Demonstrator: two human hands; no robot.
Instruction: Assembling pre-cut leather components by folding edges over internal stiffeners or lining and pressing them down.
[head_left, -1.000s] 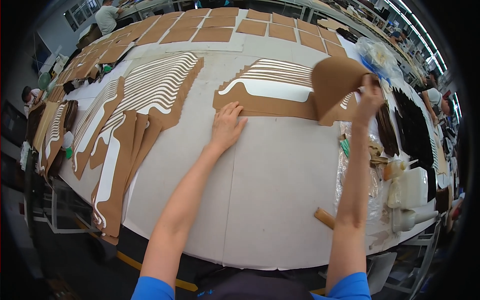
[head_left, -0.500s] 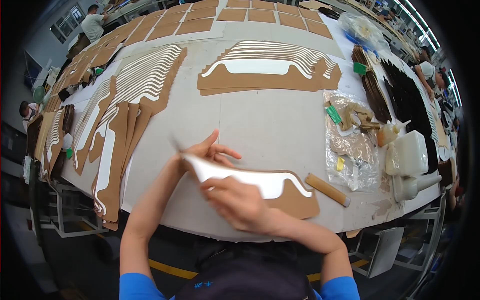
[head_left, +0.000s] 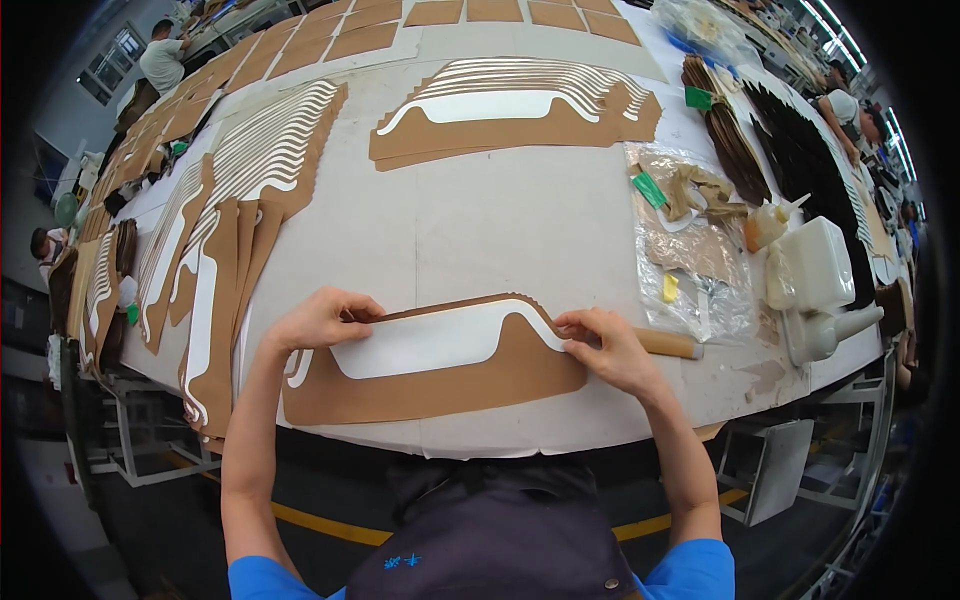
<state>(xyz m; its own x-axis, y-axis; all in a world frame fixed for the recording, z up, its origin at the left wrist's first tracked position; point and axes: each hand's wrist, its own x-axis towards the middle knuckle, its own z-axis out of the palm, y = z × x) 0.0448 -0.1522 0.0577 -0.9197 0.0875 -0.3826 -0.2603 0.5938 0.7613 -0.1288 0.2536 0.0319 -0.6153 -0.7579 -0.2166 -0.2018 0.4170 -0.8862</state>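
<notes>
A brown leather-like panel [head_left: 440, 400] with a white shaped strip [head_left: 425, 345] along its upper part lies in front of me near the table's front edge. My left hand [head_left: 325, 320] pinches its upper left edge between thumb and fingers. At the upper right end my right hand [head_left: 610, 348] is closed on the edge, thumb below and fingers above. Whether each hand grips the strip alone or the panel with it, I cannot tell. A tan stick [head_left: 672, 344] with a pale end lies just right of my right hand, which partly covers it.
Fanned stacks of similar panels lie at the left [head_left: 260, 150] and far middle [head_left: 520, 105]. To the right are a clear plastic bag [head_left: 715, 310], a white jug [head_left: 812, 262], small bottles [head_left: 770, 225] and dark pieces [head_left: 810, 170]. Other people work farther back.
The panel's raised left end has come down, and the panel now lies lower and further left. My right hand moved from its middle to the right end; my left hand now pinches the left edge.
</notes>
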